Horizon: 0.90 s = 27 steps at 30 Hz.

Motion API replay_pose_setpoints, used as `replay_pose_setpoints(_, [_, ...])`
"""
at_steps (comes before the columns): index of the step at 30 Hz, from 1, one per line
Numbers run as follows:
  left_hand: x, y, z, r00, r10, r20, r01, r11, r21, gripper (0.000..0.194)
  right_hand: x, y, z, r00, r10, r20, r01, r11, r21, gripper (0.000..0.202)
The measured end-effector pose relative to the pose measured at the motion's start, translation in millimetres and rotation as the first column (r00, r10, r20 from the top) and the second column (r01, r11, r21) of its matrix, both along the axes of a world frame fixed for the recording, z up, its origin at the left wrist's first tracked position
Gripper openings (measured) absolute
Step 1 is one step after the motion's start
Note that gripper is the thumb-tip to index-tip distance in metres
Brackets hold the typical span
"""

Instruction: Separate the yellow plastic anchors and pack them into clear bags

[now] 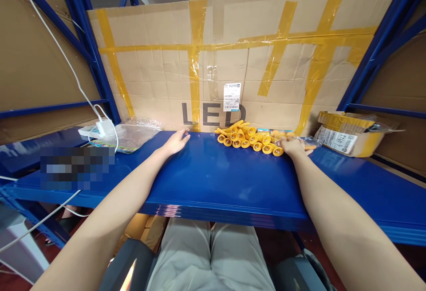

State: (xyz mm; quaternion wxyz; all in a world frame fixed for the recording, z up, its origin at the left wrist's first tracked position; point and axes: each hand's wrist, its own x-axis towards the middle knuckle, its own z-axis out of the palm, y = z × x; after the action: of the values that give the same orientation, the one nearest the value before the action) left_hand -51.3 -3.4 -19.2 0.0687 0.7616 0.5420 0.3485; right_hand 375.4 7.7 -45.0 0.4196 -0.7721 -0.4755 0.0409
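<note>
A heap of small orange-yellow plastic pieces (248, 138), each with a round cup-like head and a short stem, lies on the glossy blue metal surface (216, 180), just in front of the taped brown cardboard sheet (233, 60) printed "LED". The right hand (293, 146) rests at the right end of the heap, its fingers touching the pieces and a clear plastic bag (309, 142); whether it grips any, I cannot tell. The left hand (176, 141) lies left of the heap, loosely open on the surface, holding nothing. Farther right of the heap sits a yellow-taped cardboard box (349, 135).
</note>
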Motion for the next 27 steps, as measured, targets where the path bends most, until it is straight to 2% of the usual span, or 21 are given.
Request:
replay_pose_setpoints(4, [1, -3, 1.6, 1.0, 0.016, -0.026, -0.016, 1.0, -0.006, 0.033, 0, 0, 4.4, 0.998, -0.048, 0.027, 0.052, 0.981, -0.189, 0.063])
replay_pose_setpoints(6, [3, -5, 2.7, 0.998, 0.031, -0.046, -0.031, 1.0, -0.003, 0.035, -1, -2, 5.6, 0.996, -0.086, 0.032, 0.091, 0.972, -0.216, 0.066])
replay_pose_setpoints(15, [3, -3, 0.5, 0.998, 0.022, -0.063, -0.023, 0.999, -0.026, 0.039, -2, -8, 3.5, 0.991, -0.125, 0.048, 0.132, 0.977, -0.165, 0.066])
replay_pose_setpoints(21, [4, -3, 0.8, 0.996, 0.021, -0.092, -0.024, 0.999, -0.029, 0.037, -8, -10, 6.9, 0.985, -0.169, 0.036, 0.173, 0.968, -0.181, 0.075])
replay_pose_setpoints(25, [2, -2, 1.3, 0.985, 0.051, -0.163, -0.06, 0.997, -0.051, 0.036, -8, -9, 8.5, 0.986, -0.165, 0.017, 0.166, 0.971, -0.175, 0.072])
replay_pose_setpoints(27, [-1, -1, 0.4, 0.971, 0.064, -0.232, -0.084, 0.993, -0.077, 0.039, -7, -7, 9.8, 0.984, -0.179, 0.026, 0.181, 0.975, -0.128, 0.067])
